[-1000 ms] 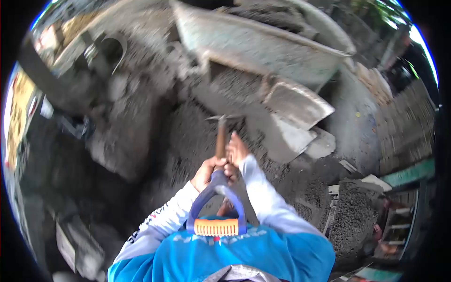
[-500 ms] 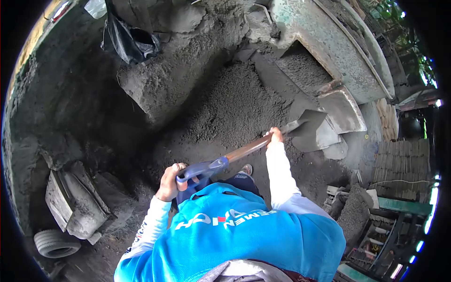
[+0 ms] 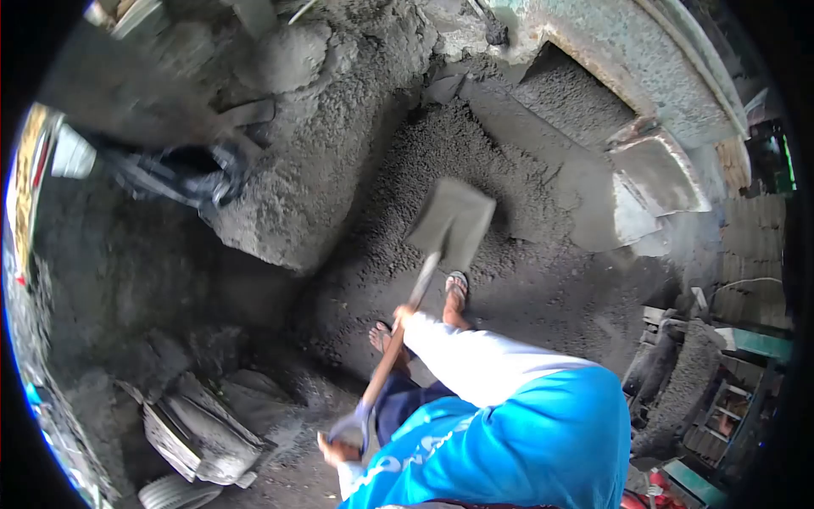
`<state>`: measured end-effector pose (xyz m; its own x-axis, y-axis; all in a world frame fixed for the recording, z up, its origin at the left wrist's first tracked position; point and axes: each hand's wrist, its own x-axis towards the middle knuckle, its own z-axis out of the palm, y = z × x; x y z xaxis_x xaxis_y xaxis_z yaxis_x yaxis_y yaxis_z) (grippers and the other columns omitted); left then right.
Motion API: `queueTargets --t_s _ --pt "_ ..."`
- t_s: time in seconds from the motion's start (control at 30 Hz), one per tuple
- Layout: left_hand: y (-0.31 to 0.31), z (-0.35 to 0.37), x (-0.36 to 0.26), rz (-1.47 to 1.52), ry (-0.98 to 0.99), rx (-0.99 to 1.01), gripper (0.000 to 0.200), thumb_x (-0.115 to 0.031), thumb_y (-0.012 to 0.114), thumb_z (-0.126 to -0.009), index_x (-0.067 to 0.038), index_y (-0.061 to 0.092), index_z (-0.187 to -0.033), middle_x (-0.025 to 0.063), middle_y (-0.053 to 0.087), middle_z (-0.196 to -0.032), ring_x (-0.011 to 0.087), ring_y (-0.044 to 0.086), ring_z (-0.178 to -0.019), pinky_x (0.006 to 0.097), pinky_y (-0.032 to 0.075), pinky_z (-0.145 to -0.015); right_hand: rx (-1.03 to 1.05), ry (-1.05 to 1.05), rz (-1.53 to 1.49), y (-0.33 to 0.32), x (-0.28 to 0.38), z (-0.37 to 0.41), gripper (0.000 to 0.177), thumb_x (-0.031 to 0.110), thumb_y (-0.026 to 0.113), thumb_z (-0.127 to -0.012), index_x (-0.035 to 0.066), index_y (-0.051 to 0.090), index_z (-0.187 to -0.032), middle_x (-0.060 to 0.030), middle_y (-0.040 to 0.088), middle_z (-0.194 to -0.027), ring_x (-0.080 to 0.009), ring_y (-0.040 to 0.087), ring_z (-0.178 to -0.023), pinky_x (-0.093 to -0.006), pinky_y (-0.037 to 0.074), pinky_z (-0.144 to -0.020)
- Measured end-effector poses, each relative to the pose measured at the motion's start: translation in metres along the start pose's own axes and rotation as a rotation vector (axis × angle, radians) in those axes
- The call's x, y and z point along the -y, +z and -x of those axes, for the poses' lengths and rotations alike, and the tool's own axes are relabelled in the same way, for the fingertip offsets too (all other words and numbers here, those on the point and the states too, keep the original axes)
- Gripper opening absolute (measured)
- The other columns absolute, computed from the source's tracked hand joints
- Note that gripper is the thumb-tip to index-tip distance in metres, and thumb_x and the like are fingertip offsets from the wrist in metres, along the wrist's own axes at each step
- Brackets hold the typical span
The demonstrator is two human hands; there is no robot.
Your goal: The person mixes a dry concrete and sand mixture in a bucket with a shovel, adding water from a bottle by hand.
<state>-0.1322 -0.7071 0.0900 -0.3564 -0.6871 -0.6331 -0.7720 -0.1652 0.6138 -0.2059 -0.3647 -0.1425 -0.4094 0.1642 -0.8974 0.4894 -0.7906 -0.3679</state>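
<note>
**Shovel swung back from the chute to the pile**

Head view: the shovel (image 3: 411, 297) now runs from lower left up to the middle of the picture. Its blade (image 3: 451, 222) hangs over the pile of dark grey mix (image 3: 398, 178), flat face turned up to the camera. Half a second ago the blade lay far to the right, against the metal chute (image 3: 657, 174); it is now well apart from it.

The right hand (image 3: 400, 316) has its grip wrapped tight round the wooden shaft about midway, the white sleeve stretched out behind it. The left hand (image 3: 333, 447) has dropped low and closes its grip on the blue D-handle (image 3: 350, 427) near the bottom edge.

A sandalled foot (image 3: 456, 293) stands just right of the shaft, below the blade. Grey sacks (image 3: 199, 424) lie at lower left, as before.
</note>
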Motion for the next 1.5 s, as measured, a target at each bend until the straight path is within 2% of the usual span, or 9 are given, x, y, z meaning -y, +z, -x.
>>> queueTargets --t_s 0.1,0.27,0.4,0.47,0.5,0.6,0.9,1.23,1.5 --pt "-0.114 -0.008 -0.015 -0.033 0.224 -0.15 0.038 -0.044 0.059 -0.088 -0.01 0.057 -0.105 0.0038 0.059 -0.079 0.0179 0.06 -0.065 0.0362 0.051 -0.057 0.236 0.329 0.114 0.101 -0.083 0.062 0.025 0.03 0.06 -0.084 0.005 0.061 -0.086 -0.0115 0.059 -0.064 -0.0277 0.061 -0.056 -0.0428 0.051 -0.052" --pt "-0.001 0.001 -0.079 -0.173 0.274 -0.129 0.037 -0.041 0.06 -0.088 -0.007 0.058 -0.101 0.0042 0.06 -0.079 0.0176 0.06 -0.066 0.0339 0.051 -0.058 0.266 0.465 -0.186 0.195 -0.077 0.119 0.022 0.027 0.067 -0.081 0.006 0.059 -0.081 -0.0075 0.061 -0.066 -0.0211 0.061 -0.059 -0.0363 0.051 -0.054" --pt "0.184 -0.058 -0.088 -0.305 0.288 0.227 0.036 -0.039 0.06 -0.089 -0.004 0.058 -0.097 0.0045 0.06 -0.079 0.0173 0.061 -0.067 0.0321 0.051 -0.059 0.144 0.224 -0.4 0.09 0.052 -0.008 0.027 0.03 0.068 -0.079 0.008 0.053 -0.082 -0.0072 0.054 -0.066 -0.0219 0.056 -0.057 -0.0378 0.049 -0.053" --pt "0.253 -0.1 -0.085 -0.574 0.661 0.86 0.035 -0.037 0.06 -0.089 -0.003 0.058 -0.096 0.0047 0.06 -0.079 0.0172 0.061 -0.067 0.0312 0.052 -0.059 -0.022 0.045 -0.631 -0.008 0.103 -0.145 0.03 0.032 0.069 -0.079 0.009 0.05 -0.084 -0.007 0.051 -0.067 -0.0225 0.053 -0.056 -0.0393 0.047 -0.052" --pt "0.34 -0.006 -0.08 -0.149 0.08 0.386 0.032 -0.036 0.058 -0.091 -0.01 0.053 -0.073 0.0019 0.051 -0.06 0.0128 0.05 -0.048 0.0305 0.043 -0.044 -0.09 -0.031 -0.749 -0.05 0.134 -0.193 0.033 0.033 0.069 -0.078 0.009 0.048 -0.086 -0.0069 0.049 -0.067 -0.0228 0.051 -0.055 -0.0401 0.047 -0.052" --pt "0.354 -0.004 -0.04 -0.162 0.38 0.459 0.044 -0.047 0.057 -0.089 -0.013 0.043 -0.064 -0.0003 0.036 -0.046 0.014 0.035 -0.034 0.031 0.03 -0.033 -0.057 0.006 -0.742 -0.089 0.172 -0.209 0.037 0.033 0.075 -0.074 0.009 0.05 -0.089 -0.0057 0.049 -0.071 -0.0218 0.051 -0.055 -0.0406 0.047 -0.051" --pt "0.264 0.017 -0.004 -0.187 0.145 0.272 0.052 -0.05 0.048 -0.09 -0.013 0.032 -0.058 0.0018 0.029 -0.043 0.016 0.031 -0.034 0.0342 0.028 -0.034 -0.29 0.09 -0.698 -0.109 0.112 -0.117 0.031 0.027 0.074 -0.075 0.009 0.052 -0.087 -0.0045 0.049 -0.068 -0.0224 0.053 -0.055 -0.044 0.05 -0.05" --pt "0.286 0.049 -0.007 -0.516 0.105 0.767 0.059 -0.057 0.047 -0.088 -0.01 0.035 -0.054 0.0083 0.037 -0.039 0.0233 0.038 -0.028 0.037 0.033 -0.027 -0.58 -0.139 -1.02 -0.242 0.121 0.076 0.016 0.022 0.067 -0.079 0.012 0.055 -0.085 -0.0011 0.047 -0.068 -0.021 0.052 -0.057 -0.0421 0.046 -0.05" --pt "0.369 0.35 -0.003 -0.682 0.182 1.26 0.05 -0.054 0.046 -0.089 -0.012 0.039 -0.063 0.0036 0.04 -0.05 0.0179 0.04 -0.037 0.0326 0.033 -0.034 -0.626 -0.853 -1.25 -0.405 0.223 0.352 0.015 0.017 0.057 -0.089 0.009 0.048 -0.079 -0.0044 0.047 -0.071 -0.0208 0.049 -0.062 -0.0432 0.048 -0.061"
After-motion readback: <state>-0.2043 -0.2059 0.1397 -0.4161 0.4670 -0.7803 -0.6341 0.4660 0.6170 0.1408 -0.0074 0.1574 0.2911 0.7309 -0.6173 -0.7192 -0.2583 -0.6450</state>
